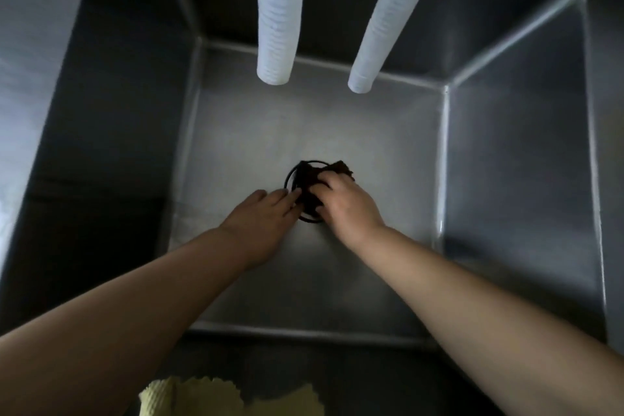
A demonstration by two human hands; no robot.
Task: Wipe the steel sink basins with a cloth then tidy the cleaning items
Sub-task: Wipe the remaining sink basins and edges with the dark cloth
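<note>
Gripping a dark brown cloth (pixel 312 191), the right hand (pixel 347 204) has its fingers curled over the wad and presses it onto the drain ring (pixel 289 176) at the middle of the basin floor. Left hand (pixel 266 213), at 9 o'clock of the cloth, lies flat with straight fingers; fingertips touch the cloth's near edge, holding nothing.

Step, as judged: wiping the basin floor around the drain; tidying not begun. Next move likely calls for firm downward pressure and sweeps outward from the drain toward the walls and seams, where grime would gather.

Cloth: dark, crumpled, soft, edges ragged; part of it covers the drain, so the strainer beneath cannot be made out. Drain ring: thin black circle, partly hidden.

Basin (pixel 354 132): brushed steel, dull sheen, flat floor, steep straight walls, bright welded corner seam at 2 o'clock.

Two white ribbed hoses (pixel 278 10) hang from 12 o'clock, ends open, well above the floor, not touching.

Yellow waffle-textured cloth (pixel 189 398) at 6 o'clock, scalloped edge, on the near rim, well apart from both hands.
</note>
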